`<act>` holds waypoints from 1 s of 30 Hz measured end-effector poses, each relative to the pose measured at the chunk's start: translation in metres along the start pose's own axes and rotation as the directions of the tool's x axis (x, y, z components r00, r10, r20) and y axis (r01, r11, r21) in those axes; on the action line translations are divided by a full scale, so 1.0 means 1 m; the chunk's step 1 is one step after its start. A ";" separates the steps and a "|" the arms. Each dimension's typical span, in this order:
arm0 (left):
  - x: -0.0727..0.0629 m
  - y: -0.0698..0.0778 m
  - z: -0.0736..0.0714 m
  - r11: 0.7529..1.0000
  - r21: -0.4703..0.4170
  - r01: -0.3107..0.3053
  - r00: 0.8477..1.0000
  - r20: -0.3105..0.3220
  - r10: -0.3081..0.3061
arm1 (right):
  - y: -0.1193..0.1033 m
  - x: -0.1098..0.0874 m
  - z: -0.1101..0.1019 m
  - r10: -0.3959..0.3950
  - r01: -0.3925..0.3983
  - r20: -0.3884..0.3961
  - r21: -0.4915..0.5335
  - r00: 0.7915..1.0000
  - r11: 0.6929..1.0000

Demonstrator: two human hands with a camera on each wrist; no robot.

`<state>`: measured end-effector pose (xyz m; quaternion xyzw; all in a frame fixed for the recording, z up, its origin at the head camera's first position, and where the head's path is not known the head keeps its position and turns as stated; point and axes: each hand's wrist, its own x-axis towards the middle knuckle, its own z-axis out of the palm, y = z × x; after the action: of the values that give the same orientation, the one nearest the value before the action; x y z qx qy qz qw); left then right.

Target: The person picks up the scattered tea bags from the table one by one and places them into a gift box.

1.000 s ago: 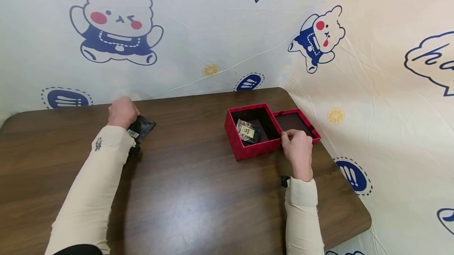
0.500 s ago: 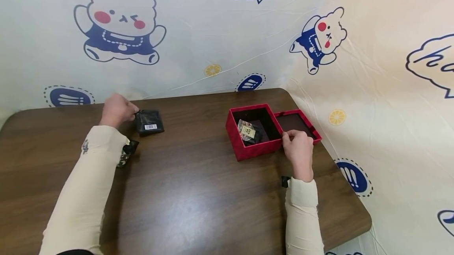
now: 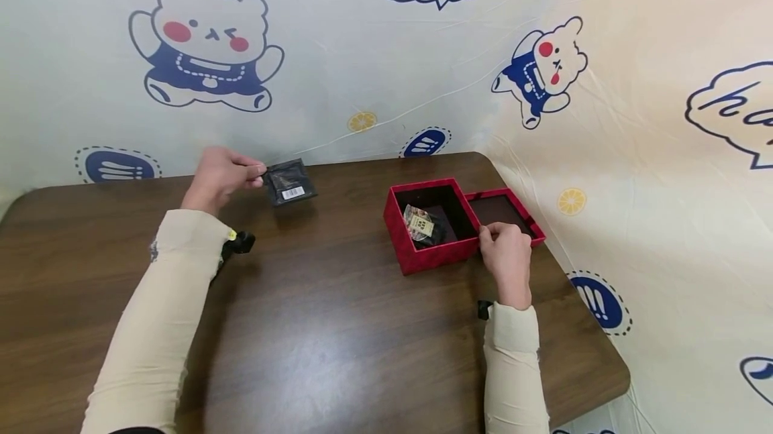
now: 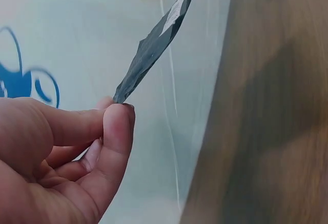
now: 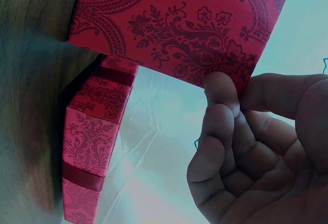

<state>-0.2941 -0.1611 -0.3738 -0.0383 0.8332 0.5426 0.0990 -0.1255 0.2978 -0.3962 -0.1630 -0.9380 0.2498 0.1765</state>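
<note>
My left hand (image 3: pixel 220 176) pinches one corner of a flat black packet (image 3: pixel 291 182) with a white barcode label, held above the back of the table. In the left wrist view, thumb and finger grip the edge of the packet (image 4: pixel 154 44), seen nearly edge-on. With thumb and fingertips my right hand (image 3: pixel 508 259) pinches the near right corner of an open red box (image 3: pixel 431 258). The right wrist view shows this grip on the patterned box wall (image 5: pixel 179 34). Inside lies a packet with a pale yellow label (image 3: pixel 421 223), beside something black.
The red lid (image 3: pixel 539 238) lies hollow side up at the box's right. A dark item (image 3: pixel 222 267) beside my left sleeve is mostly hidden. The brown wooden table (image 3: pixel 326 327) meets a printed cloth backdrop (image 3: pixel 326 51) at its back and right.
The black packet was mostly behind my left hand. It came into view, then moved right and up off the table in that hand. My right hand and the box stay in place.
</note>
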 end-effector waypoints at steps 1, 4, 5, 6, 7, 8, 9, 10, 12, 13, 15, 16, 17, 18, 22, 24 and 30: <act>-0.001 0.004 0.004 1.000 -0.015 -0.003 1.000 0.003 0.003 | 0.001 0.000 0.000 -0.001 0.001 -0.003 0.002 1.000 1.000; -0.004 0.014 0.015 0.999 -0.049 -0.016 1.000 0.018 0.017 | 0.002 0.000 0.001 -0.004 0.004 -0.012 0.001 1.000 1.000; -0.005 0.016 0.018 0.998 -0.052 -0.020 1.000 0.023 0.021 | 0.003 0.001 0.001 -0.002 0.002 -0.012 0.003 1.000 1.000; -0.006 0.020 0.022 0.998 -0.059 -0.024 0.999 0.028 0.025 | 0.003 0.001 0.000 -0.002 0.002 -0.010 0.003 1.000 1.000; -0.007 0.023 0.025 0.997 -0.068 -0.028 0.999 0.033 0.030 | 0.003 0.001 0.000 -0.002 0.002 -0.009 0.003 1.000 1.000; -0.008 0.026 0.029 0.997 -0.075 -0.032 0.999 0.039 0.035 | 0.003 0.002 0.000 -0.005 0.005 -0.006 0.003 1.000 1.000; -0.009 0.029 0.032 0.996 -0.087 -0.037 0.998 0.044 0.041 | 0.003 0.003 0.000 -0.009 0.009 -0.004 0.003 1.000 1.000; -0.010 0.032 0.036 0.994 -0.098 -0.040 0.998 0.051 0.045 | 0.003 0.003 -0.001 -0.013 0.013 -0.003 0.002 1.000 1.000; -0.012 0.037 0.044 0.991 -0.130 -0.043 0.997 0.063 0.052 | 0.003 0.004 -0.002 -0.019 0.019 0.004 0.001 1.000 1.000; -0.013 0.040 0.048 0.988 -0.146 -0.045 0.996 0.069 0.055 | 0.003 0.005 -0.003 -0.019 0.019 0.007 0.002 1.000 1.000; -0.015 0.044 0.056 0.984 -0.173 -0.049 0.995 0.081 0.064 | 0.003 0.005 -0.004 -0.009 0.009 0.018 0.006 1.000 1.000; -0.016 0.045 0.060 0.981 -0.185 -0.051 0.994 0.088 0.068 | 0.003 0.006 -0.004 0.003 -0.003 0.028 0.010 1.000 1.000; -0.017 0.046 0.065 0.979 -0.196 -0.051 0.993 0.093 0.070 | 0.003 0.006 -0.005 0.018 -0.019 0.040 0.017 0.999 1.000; -0.018 0.047 0.069 0.978 -0.203 -0.052 0.993 0.098 0.073 | 0.003 0.006 -0.005 0.034 -0.035 0.052 0.021 0.998 0.999; -0.020 0.049 0.085 0.973 -0.224 -0.057 0.988 0.125 0.086 | 0.004 0.009 -0.006 0.086 -0.090 0.095 0.037 0.992 0.995; -0.020 0.051 0.092 0.971 -0.235 -0.051 0.987 0.137 0.085 | 0.005 0.010 -0.007 0.108 -0.114 0.114 0.048 0.988 0.992; -0.023 0.060 0.115 0.955 -0.295 -0.020 0.981 0.180 0.076 | 0.008 0.012 -0.008 0.159 -0.175 0.141 0.110 0.977 0.978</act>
<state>-0.2678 -0.0328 -0.3603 0.0197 0.7315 0.6631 0.1579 -0.1313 0.3122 -0.3904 -0.2134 -0.9135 0.3310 0.1023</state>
